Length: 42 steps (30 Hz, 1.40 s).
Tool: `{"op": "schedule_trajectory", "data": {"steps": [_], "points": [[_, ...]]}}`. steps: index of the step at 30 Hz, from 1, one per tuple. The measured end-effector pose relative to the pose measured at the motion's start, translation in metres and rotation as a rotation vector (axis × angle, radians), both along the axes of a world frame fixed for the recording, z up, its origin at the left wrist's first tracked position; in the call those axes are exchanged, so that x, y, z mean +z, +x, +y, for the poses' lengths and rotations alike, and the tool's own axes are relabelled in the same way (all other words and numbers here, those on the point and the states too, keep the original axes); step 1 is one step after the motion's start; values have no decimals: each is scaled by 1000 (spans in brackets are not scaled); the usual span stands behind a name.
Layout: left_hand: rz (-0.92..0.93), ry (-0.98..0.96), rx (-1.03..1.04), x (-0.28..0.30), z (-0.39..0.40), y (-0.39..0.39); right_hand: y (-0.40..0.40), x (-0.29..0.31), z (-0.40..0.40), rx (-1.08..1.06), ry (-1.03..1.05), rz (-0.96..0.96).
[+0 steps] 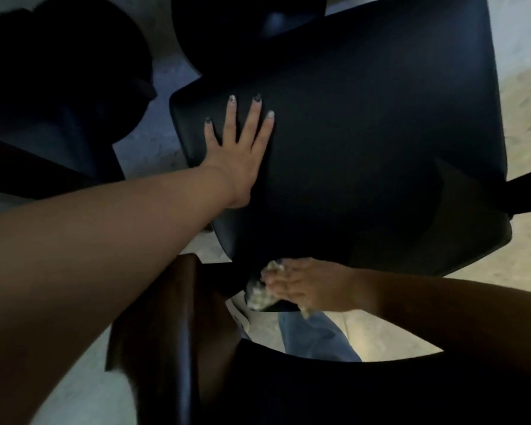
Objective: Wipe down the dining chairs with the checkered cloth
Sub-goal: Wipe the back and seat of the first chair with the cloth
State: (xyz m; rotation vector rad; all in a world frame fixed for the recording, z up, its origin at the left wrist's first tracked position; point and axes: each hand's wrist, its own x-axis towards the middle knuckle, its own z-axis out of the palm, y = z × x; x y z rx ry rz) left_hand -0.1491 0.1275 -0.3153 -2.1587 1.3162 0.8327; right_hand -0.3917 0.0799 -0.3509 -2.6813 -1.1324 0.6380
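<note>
left of the left hand (238, 148), pale floor (154, 130) shows past the rounded edge of the black chair seat (365, 142), and a second dark chair (59, 72) stands beyond that gap. the left hand lies flat on the seat near this edge, fingers straight and spread, grasping nothing. to its right the seat runs wide and bare. at the seat's near edge the right hand (307, 286) curls round the bunched checkered cloth (262, 291), pressing it against the rim. two hands, one cloth.
</note>
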Motion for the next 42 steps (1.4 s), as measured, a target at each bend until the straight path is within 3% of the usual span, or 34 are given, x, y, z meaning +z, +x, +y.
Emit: {"op": "schedule_trajectory", "data": {"steps": [2, 4, 6, 7, 10, 12, 15, 22, 25, 30, 38, 40, 42], "points": [[-18, 75, 27, -3, -8, -10, -12, 0, -9, 97, 63, 195], [-13, 124, 93, -4, -13, -15, -13, 5, -26, 63, 212, 288], [-5, 137, 132, -6, -15, -16, 6, 17, -63, -248, 425, 257], [-5, 140, 142, -7, -15, -15, 19, 20, -89, -450, 483, 150], [-5, 145, 157, -6, -16, -15, 71, 25, -180, -982, 218, -99], [-14, 151, 160, -6, -17, -16, 96, 24, -222, -1214, 101, -71], [-24, 167, 164, -6, -19, -18, 104, 16, -223, -1327, 59, -33], [-19, 184, 166, -3, -21, -18, 43, 3, -121, -852, 150, 76], [-19, 192, 160, -2, -22, -18, 10, 1, -81, -686, 192, 38], [-19, 182, 161, 0, -23, -19, -29, 1, -47, -370, 4, 6], [-25, 159, 155, 0, -21, -19, -52, 11, -32, -105, -55, 80], [-23, 162, 166, 0, -21, -19, -59, 13, -28, 10, -6, 136], [-29, 171, 164, -1, -21, -19, -51, 19, -33, -12, 97, 244]]}}
